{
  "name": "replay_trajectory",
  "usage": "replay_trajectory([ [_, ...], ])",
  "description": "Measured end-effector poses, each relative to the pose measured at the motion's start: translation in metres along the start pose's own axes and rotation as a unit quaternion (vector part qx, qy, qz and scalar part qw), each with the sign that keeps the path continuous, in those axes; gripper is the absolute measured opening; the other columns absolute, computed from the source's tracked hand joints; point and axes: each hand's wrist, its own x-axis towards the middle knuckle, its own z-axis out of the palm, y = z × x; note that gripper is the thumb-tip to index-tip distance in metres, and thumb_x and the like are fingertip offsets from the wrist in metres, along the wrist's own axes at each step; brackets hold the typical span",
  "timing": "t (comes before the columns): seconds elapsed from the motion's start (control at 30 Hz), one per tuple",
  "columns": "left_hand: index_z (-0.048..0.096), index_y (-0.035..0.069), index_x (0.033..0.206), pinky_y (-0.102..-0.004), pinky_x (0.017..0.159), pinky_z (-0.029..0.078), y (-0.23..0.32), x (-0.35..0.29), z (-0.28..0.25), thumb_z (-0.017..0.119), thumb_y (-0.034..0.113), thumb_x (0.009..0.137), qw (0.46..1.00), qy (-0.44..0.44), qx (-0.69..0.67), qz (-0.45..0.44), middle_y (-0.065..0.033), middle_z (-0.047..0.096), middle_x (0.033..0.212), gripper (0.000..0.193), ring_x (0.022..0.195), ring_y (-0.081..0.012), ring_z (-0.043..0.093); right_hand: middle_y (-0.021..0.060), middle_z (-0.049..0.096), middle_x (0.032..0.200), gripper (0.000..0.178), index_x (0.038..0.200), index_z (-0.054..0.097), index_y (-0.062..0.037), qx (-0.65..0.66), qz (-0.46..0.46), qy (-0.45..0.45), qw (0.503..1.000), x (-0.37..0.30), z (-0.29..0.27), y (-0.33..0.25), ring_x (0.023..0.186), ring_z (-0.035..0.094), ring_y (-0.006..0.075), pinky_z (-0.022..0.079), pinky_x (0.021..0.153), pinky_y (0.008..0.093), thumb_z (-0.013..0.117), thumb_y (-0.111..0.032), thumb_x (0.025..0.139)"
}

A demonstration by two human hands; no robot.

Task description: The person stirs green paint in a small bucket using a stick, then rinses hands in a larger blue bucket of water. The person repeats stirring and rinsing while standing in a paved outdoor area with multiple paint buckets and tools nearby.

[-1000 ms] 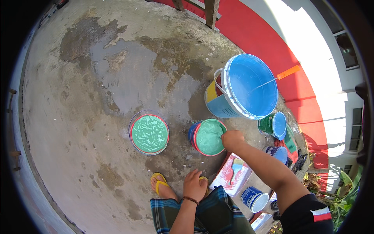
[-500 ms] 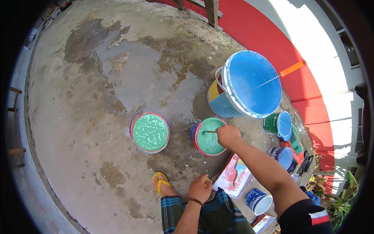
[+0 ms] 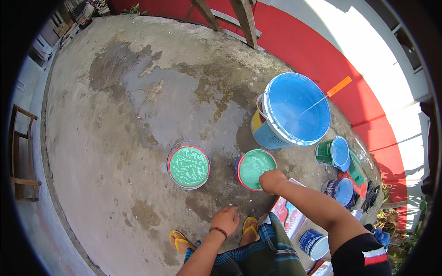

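Above the right-hand pail of green paint (image 3: pixel 252 166), my right hand (image 3: pixel 272 182) is closed at the pail's near rim. The stirring stick that showed in its fist earlier is hidden beneath it now. To the left stands a second pail of green paint (image 3: pixel 189 166), with pale glossy streaks over its surface and its wire handle lowered behind. My left hand (image 3: pixel 226 221) hangs in front of my knees, fingers loosely bent and apart, holding nothing; a dark bead bracelet is round that wrist.
A large bucket (image 3: pixel 300 108) of bluish liquid stands behind, an orange-handled tool (image 3: pixel 339 86) leaning in it. Smaller tins, one green (image 3: pixel 328 152) and one blue (image 3: pixel 312 244), line the right. A paint tray (image 3: pixel 290 216) lies by my knee. Wet patches mark the concrete.
My right hand has come to the near rim of the pail, and the stick has gone from sight. My left hand has shifted left. The view has tilted, so both sandalled feet show.
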Motion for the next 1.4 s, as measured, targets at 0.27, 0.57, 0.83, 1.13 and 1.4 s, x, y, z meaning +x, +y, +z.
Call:
replay_trajectory([
  [0.27, 0.066, 0.008, 0.118, -0.0464, 0.094, 0.051, -0.101, 0.053, 0.032, 0.057, 0.022, 0.089, 0.979, -0.088, 0.124, 0.138, -0.0167, 0.067, 0.116, 0.033, 0.106, -0.0365, 0.064, 0.0156, 0.074, 0.097, 0.020, 0.096, 0.076, -0.0042, -0.004, 0.003, -0.007, 1.000, -0.008, 0.017, -0.011, 0.090, 0.073, 0.0321, 0.059, 0.075, 0.0434, 0.062, -0.011, 0.083],
  [0.57, 0.070, 0.012, 0.111, -0.0455, 0.092, 0.053, -0.146, 0.131, 0.040, 0.055, 0.023, 0.089, 0.903, -0.235, 0.250, 0.258, -0.0154, 0.069, 0.113, 0.028, 0.104, -0.0340, 0.066, 0.0151, 0.074, 0.092, 0.016, 0.088, 0.075, -0.0041, -0.015, 0.040, 0.119, 0.992, -0.004, 0.042, -0.021, 0.084, 0.072, 0.0332, 0.058, 0.067, 0.0433, 0.067, -0.010, 0.076],
  [0.83, 0.071, 0.012, 0.110, -0.0457, 0.090, 0.053, -0.122, 0.148, 0.020, 0.056, 0.026, 0.090, 0.880, -0.221, 0.314, 0.278, -0.0146, 0.071, 0.109, 0.029, 0.102, -0.0339, 0.067, 0.0135, 0.074, 0.098, 0.019, 0.093, 0.076, -0.0064, -0.021, 0.044, 0.073, 0.996, -0.018, 0.034, -0.028, 0.091, 0.072, 0.0312, 0.058, 0.068, 0.0417, 0.069, -0.009, 0.075],
  [1.13, 0.070, 0.011, 0.113, -0.0466, 0.092, 0.052, -0.146, 0.113, -0.005, 0.056, 0.027, 0.091, 0.898, -0.208, 0.274, 0.275, -0.0160, 0.070, 0.111, 0.031, 0.103, -0.0357, 0.066, 0.0179, 0.073, 0.098, 0.021, 0.095, 0.075, -0.0023, -0.032, 0.069, 0.088, 0.993, -0.007, 0.017, -0.047, 0.090, 0.072, 0.0353, 0.058, 0.071, 0.0454, 0.068, -0.012, 0.078],
  [1.4, 0.071, 0.010, 0.103, -0.0477, 0.083, 0.053, -0.143, 0.093, -0.023, 0.055, 0.022, 0.090, 0.908, -0.169, 0.249, 0.290, -0.0159, 0.072, 0.097, 0.024, 0.092, -0.0362, 0.068, 0.0165, 0.073, 0.099, 0.025, 0.099, 0.076, -0.0055, -0.102, 0.099, 0.025, 0.989, 0.007, 0.017, -0.038, 0.097, 0.071, 0.0332, 0.057, 0.079, 0.0450, 0.066, -0.015, 0.079],
])
